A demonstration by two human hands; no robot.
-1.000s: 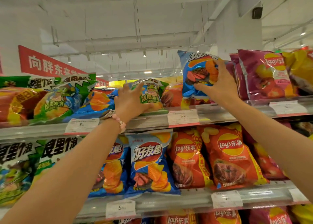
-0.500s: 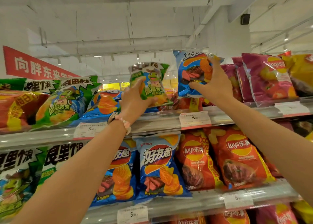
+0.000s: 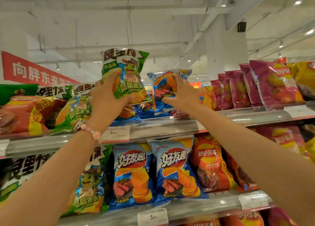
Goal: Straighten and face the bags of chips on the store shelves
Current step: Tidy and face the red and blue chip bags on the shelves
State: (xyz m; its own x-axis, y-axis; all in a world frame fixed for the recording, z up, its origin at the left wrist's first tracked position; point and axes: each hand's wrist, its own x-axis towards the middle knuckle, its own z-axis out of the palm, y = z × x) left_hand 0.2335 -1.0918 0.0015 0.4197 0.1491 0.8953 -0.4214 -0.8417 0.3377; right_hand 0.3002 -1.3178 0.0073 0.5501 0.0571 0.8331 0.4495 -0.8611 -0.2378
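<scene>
Head view: two bare arms reach up to the top shelf at centre frame. The left hand, with a pink bracelet at the wrist, grips one green bag by its lower half and holds it upright, raised clear above the shelf. The right hand grips one blue bag, fingers curled over its face; the bag stands just right of the green bag, its base at the shelf.

At left of the frame, one more green bag and one red bag lie tilted on the top shelf. At right, five purple bags stand in a row.

On the lower shelf, two blue bags face front at centre, with two green bags to their left and orange bags to their right. Four price tags show on the shelf edges. A red banner hangs at upper left.
</scene>
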